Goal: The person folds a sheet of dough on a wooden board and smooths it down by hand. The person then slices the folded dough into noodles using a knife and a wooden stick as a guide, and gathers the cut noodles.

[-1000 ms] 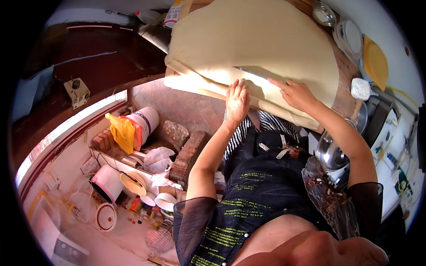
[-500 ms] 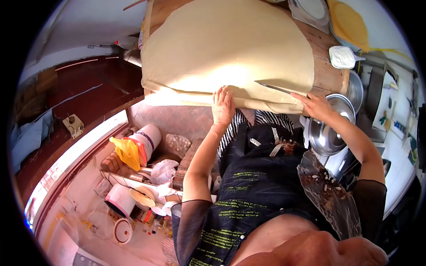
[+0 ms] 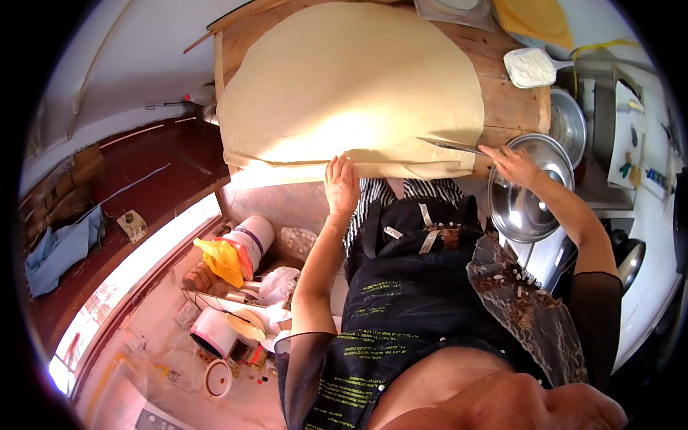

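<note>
Wood table (image 3: pixel 512 100) sits ahead of both hands, w/ dough sheet (image 3: pixel 351 79) over most of it, near edge folded by my L fingers. L hand (image 3: pixel 342 188) lies flat on fold, fingers together, no grip visible; prob. steadying it. R hand (image 3: pixel 514 165) closed on knife (image 3: pixel 451 146), index seemingly fwd, likely for ctrl. Blade points L over sheet; can't tell if touching. Steel bowl (image 3: pixel 523 215) under R wrist, prob. for easy reach.

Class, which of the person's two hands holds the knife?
The right hand holds the knife; the left hand, without a tool, touches the dough.
</note>
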A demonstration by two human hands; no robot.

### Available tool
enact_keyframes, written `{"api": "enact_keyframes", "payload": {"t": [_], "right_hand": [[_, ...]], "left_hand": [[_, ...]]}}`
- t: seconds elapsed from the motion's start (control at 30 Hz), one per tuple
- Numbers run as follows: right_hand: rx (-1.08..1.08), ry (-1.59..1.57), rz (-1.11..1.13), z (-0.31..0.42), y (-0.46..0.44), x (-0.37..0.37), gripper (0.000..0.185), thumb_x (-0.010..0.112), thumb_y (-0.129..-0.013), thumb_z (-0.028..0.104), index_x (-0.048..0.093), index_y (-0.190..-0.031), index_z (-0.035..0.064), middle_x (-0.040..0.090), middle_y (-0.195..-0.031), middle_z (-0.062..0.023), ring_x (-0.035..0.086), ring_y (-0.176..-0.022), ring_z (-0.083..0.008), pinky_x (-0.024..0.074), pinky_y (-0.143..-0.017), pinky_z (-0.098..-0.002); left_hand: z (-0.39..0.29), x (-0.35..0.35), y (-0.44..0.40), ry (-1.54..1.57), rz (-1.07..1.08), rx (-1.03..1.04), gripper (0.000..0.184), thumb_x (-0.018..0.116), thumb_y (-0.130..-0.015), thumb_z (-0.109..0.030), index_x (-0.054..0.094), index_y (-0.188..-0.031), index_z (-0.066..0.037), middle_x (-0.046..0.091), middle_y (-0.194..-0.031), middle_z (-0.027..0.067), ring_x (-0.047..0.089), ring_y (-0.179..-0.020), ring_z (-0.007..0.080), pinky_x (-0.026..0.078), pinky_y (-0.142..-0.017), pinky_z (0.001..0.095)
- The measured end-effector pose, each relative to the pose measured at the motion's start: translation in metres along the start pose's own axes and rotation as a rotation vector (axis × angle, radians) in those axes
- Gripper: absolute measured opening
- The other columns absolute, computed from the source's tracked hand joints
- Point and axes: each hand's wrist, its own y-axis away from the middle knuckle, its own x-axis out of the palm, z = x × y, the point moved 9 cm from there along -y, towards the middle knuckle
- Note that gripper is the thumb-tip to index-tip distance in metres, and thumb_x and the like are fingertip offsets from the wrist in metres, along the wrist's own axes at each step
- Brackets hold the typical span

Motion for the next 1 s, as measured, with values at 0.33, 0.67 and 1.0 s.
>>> {"api": "enact_keyframes", "payload": {"t": [0.33,0.67,1.0], "right_hand": [[0.518,-0.339,-0.532,0.001,0.046,-0.040,0.053,0.058,-0.084,0.013,0.047,-0.136,0.0153,0.058,-0.092,-0.0131,0.062,-0.074,-0.0333,0.0506,-0.063,-0.0417],[0.959,-0.130,-0.822,0.001,0.018,0.025,0.054,0.053,-0.083,0.004,0.050,-0.136,0.0143,0.052,-0.111,-0.0212,0.051,-0.103,-0.0396,0.0412,-0.089,-0.0471],[0.830,-0.040,-0.719,0.003,-0.002,0.006,0.039,0.062,-0.085,0.020,0.056,-0.121,0.0082,0.057,-0.106,-0.0160,0.052,-0.101,-0.0352,0.0411,-0.088,-0.0443]], "left_hand": [[0.027,-0.012,-0.020,-0.165,0.096,0.058,0.034,0.055,-0.089,-0.016,0.055,-0.120,-0.003,0.054,-0.128,0.0149,0.046,-0.124,0.0326,0.032,-0.108,0.0458],[0.062,-0.018,-0.031,-0.205,0.270,0.218,0.053,0.060,-0.085,-0.025,0.048,-0.131,-0.002,0.049,-0.134,0.0158,0.041,-0.129,0.0330,0.028,-0.110,0.0465],[0.076,-0.039,-0.045,-0.208,0.276,0.331,0.040,0.059,-0.073,-0.004,0.057,-0.113,-0.007,0.059,-0.110,0.0107,0.056,-0.106,0.0281,0.044,-0.096,0.0438]]}}
